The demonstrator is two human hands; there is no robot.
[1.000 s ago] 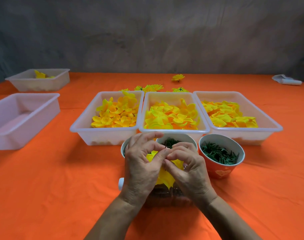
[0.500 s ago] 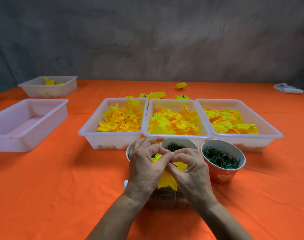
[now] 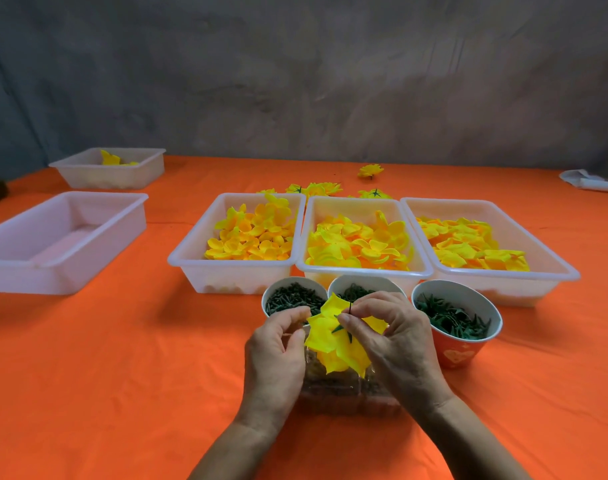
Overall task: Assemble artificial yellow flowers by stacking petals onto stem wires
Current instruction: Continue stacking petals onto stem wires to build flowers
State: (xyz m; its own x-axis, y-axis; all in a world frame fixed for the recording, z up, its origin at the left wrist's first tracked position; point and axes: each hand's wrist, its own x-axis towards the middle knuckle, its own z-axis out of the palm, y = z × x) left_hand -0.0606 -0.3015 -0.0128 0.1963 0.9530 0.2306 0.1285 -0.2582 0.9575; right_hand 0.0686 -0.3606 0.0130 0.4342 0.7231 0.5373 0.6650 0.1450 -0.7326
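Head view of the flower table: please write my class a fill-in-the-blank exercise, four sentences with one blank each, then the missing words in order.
1. The cloth on the table is ____.
2. Side by side stand ____ trays filled with yellow petals.
3. The right hand pinches a thin dark ____ that sticks up through the yellow flower.
4. The red cup stands on the ____ end of the row of cups.

Missing words: orange; three; wire; right
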